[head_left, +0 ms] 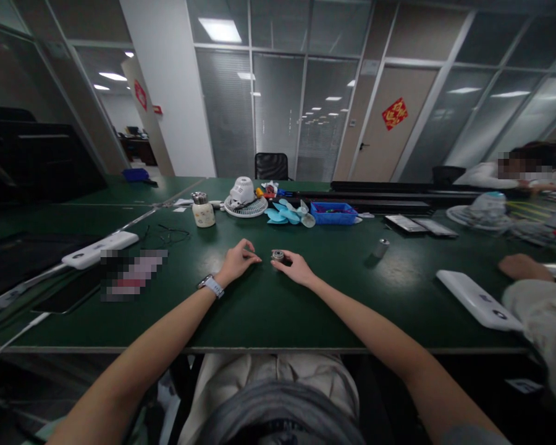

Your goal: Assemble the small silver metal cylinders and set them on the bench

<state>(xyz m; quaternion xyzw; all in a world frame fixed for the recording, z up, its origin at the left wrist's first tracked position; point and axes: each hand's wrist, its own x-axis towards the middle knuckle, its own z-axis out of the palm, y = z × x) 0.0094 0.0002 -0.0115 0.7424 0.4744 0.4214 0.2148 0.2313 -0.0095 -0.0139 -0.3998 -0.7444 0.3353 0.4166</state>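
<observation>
Both my hands rest on the green table (pixel 269 309) in front of me. My right hand (pixel 293 266) pinches a small round metal part (pixel 277 254) between thumb and fingers. My left hand (pixel 237 259), with a watch on its wrist, lies just left of it with the fingers curled together in a pinch; what it holds, if anything, is too small to see. A short metal cylinder (pixel 380 247) stands alone on the table to the right of my hands.
Farther back stand a cream bottle (pixel 203 211), a white fan housing (pixel 244 196), light-blue fan blades (pixel 287 214) and a blue tray (pixel 333 214). White power strips lie at left (pixel 99 250) and right (pixel 477 300). Another person's hand (pixel 519 267) rests at the right; people sit behind.
</observation>
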